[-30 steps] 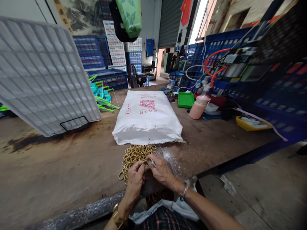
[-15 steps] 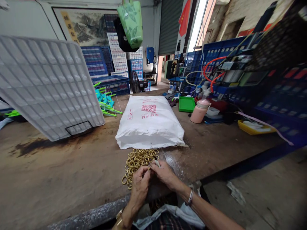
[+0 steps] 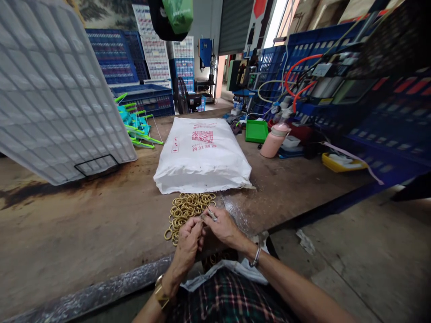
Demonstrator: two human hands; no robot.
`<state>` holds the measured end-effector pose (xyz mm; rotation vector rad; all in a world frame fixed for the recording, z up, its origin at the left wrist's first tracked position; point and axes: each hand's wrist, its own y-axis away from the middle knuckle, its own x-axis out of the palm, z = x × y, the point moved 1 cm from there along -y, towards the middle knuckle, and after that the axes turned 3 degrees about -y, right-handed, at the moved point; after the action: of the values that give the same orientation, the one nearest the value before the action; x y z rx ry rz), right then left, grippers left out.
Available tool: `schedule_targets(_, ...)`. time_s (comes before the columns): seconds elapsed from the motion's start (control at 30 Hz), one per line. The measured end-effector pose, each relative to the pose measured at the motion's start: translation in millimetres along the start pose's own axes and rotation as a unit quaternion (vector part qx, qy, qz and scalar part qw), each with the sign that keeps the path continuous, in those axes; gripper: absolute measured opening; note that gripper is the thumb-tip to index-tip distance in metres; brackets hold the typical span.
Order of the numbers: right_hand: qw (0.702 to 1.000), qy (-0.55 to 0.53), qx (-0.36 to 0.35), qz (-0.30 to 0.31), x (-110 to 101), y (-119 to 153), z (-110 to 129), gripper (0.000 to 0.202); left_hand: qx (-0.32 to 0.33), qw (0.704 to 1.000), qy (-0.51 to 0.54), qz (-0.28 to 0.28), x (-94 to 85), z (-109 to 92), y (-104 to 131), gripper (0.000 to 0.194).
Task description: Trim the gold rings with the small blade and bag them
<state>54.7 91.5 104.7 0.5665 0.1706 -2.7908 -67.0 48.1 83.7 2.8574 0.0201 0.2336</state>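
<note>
My left hand (image 3: 189, 235) is closed in a pinch beside the pile of brass-coloured rings (image 3: 185, 211). What looks like one ring sits at its fingertips, mostly hidden by the fingers. Meeting it tip to tip is my right hand (image 3: 225, 228), closed around a small, short grey tool (image 3: 212, 215) whose end sticks out past the index finger. The loose rings lie on the brown table (image 3: 111, 224), just in front of a white sack (image 3: 205, 157) with red print. More rings show dimly in a dark space (image 3: 218, 257) below my wrists, above my lap.
A large white ribbed plastic tray (image 3: 63, 89) stands tilted at the left, with green and teal plastic pieces (image 3: 138, 128) behind it. Toward the right are a green tray (image 3: 256, 131), a pink bottle (image 3: 274, 141), a yellow tray (image 3: 343, 162) and a machine with orange hoses (image 3: 323, 80).
The view has tilted down and shifted, so the table and sack appear higher and slightly left. Both hands stay together at the rings; the grey tool now points more toward the left hand.
</note>
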Motion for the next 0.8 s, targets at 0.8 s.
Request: schedule_targets(0.8,0.952,0.285,-0.099,0.049,4,15,-17,0.020,0.029,0.999,-0.006,-0.032,-0.9,4,0,0.035)
